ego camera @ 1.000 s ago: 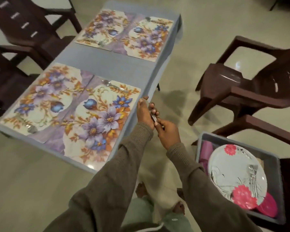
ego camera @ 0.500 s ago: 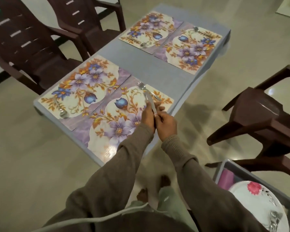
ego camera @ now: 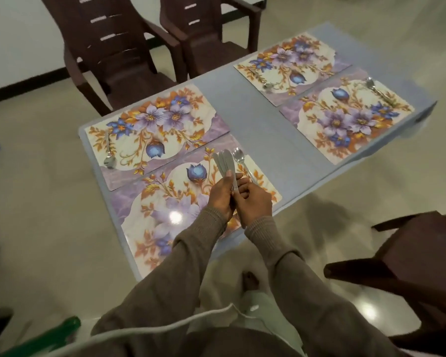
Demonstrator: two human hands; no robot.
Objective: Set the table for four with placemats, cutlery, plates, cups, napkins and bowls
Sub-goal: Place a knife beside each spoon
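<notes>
Several floral placemats lie on the low grey table (ego camera: pixel 252 119), and each has a spoon on it. Over the near placemat (ego camera: pixel 165 212) my left hand (ego camera: pixel 223 195) grips a fanned bunch of metal knives (ego camera: pixel 224 162) by the handles, blades pointing away from me. My right hand (ego camera: pixel 254 202) holds the same handles from the right. The near spoon (ego camera: pixel 240 161) lies on the mat just right of the blades. Other spoons lie on the far left mat (ego camera: pixel 109 157), the far right mat (ego camera: pixel 377 90) and the back mat (ego camera: pixel 267 86).
Two brown plastic chairs (ego camera: pixel 129 55) stand behind the table, another chair (ego camera: pixel 410 266) is at my right. My bare foot (ego camera: pixel 250 280) shows on the tiled floor below the table edge. A green object (ego camera: pixel 49 338) is at the lower left.
I have stepped up to the table and my view swung left, so the grey tub of plates has left the frame. The knives in both hands now fan out over the near placemat.
</notes>
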